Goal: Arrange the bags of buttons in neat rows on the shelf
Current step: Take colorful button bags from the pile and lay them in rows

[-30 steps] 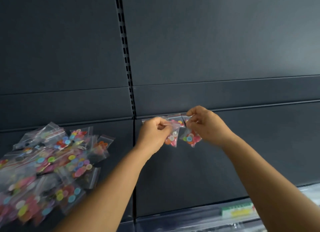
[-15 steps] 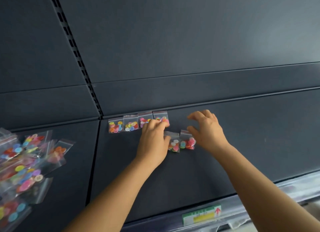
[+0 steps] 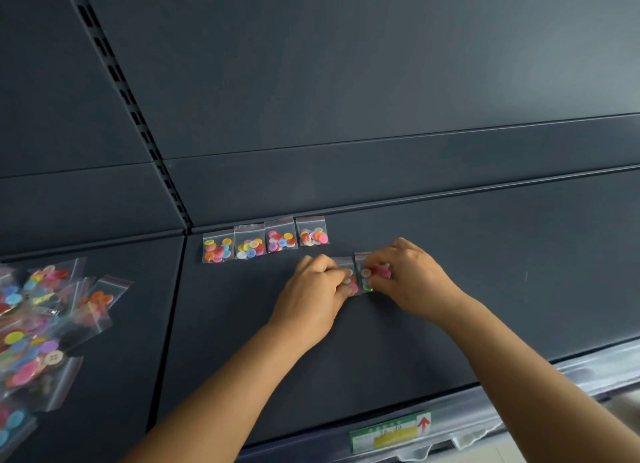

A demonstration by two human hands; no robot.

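Several small clear bags of coloured buttons (image 3: 265, 240) lie in a row along the back of the dark shelf (image 3: 485, 272). In front of the row's right end lie two more bags side by side. My left hand (image 3: 311, 296) pinches the left bag (image 3: 349, 282) with curled fingers. My right hand (image 3: 408, 275) pinches the right bag (image 3: 372, 274), its fingers covering much of it. Both bags rest on the shelf surface and are partly hidden by my fingers.
A loose heap of button bags (image 3: 38, 327) covers the neighbouring shelf section at the left. A slotted upright (image 3: 138, 123) divides the back panels. A green and yellow price label (image 3: 389, 431) sits on the shelf's front rail.
Both hands have come down onto the two front bags and now pinch them. The left hand left the back row, uncovering its last bags. The view shifted slightly.
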